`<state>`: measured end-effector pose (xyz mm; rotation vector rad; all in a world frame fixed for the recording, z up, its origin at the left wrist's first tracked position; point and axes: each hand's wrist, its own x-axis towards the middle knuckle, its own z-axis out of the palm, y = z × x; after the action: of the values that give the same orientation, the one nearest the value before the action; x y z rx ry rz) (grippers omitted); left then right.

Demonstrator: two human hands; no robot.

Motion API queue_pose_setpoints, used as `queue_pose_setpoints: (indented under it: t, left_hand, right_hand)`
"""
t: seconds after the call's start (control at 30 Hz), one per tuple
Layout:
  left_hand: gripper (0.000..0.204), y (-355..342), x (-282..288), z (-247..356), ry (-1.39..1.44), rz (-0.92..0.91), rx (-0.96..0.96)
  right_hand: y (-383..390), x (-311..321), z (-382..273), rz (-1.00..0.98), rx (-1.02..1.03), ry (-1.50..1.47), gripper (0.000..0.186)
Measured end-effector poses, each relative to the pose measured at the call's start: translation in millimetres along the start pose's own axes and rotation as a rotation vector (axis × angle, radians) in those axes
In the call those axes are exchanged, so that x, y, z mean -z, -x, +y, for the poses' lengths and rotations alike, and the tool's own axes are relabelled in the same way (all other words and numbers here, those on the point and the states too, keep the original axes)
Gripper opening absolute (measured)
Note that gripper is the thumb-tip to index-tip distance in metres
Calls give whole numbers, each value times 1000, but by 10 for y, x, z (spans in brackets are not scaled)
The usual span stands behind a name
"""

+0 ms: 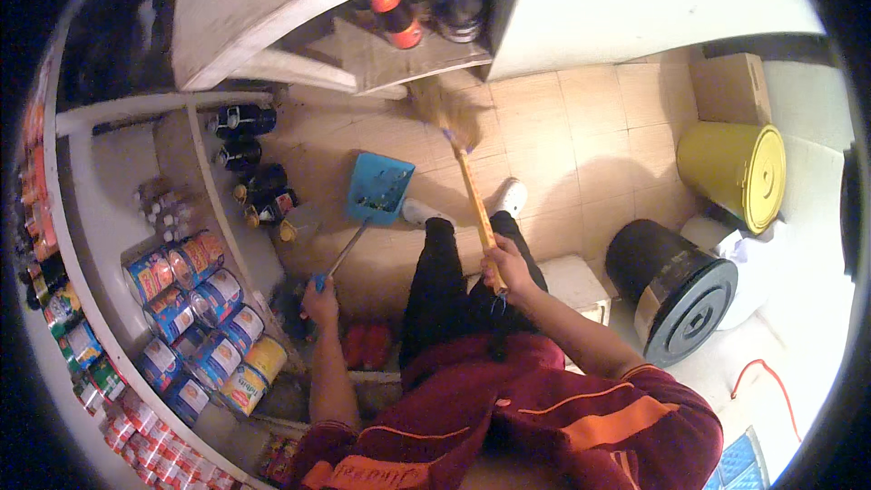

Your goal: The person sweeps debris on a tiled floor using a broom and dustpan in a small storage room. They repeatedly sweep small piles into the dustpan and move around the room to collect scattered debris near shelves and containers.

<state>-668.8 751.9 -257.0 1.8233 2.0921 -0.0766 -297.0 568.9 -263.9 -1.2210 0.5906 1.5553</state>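
Sweeping underway: left hand (319, 301) grips blue plastic dustpan (378, 187), right hand (508, 265) clasps yellow-handled straw broom (458, 122); next stroke needs bristles drawn toward pan.

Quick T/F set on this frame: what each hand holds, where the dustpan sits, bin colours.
1. The right hand grips the broom by its handle. True.
2. The left hand holds a red bottle. False: it holds the long handle of the blue dustpan.
3. The dustpan rests on the tiled floor, ahead of the person's shoes. True.
4. The broom's bristles lie inside the dustpan. False: they are on the floor beyond and to its right.
5. Both bins at right are black. False: one is a yellow bin, the other a black bin.
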Motion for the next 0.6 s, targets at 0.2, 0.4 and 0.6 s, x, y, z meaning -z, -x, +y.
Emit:
queue_pose_setpoints:
  t: [0.2,0.4,0.6]
  left_hand:
    - [58,-709,63,-420,-136,22,-40]
    - [53,-1600,152,-856,-253,11,-235]
    - [45,-2071,375,-769,-48,-59,-233]
  right_hand:
    - [-1140,-804,-295,6,181,254,33]
    - [-1703,-825,-31,22,140,407,21]
    - [-361,-658,319,125,-11,337,45]
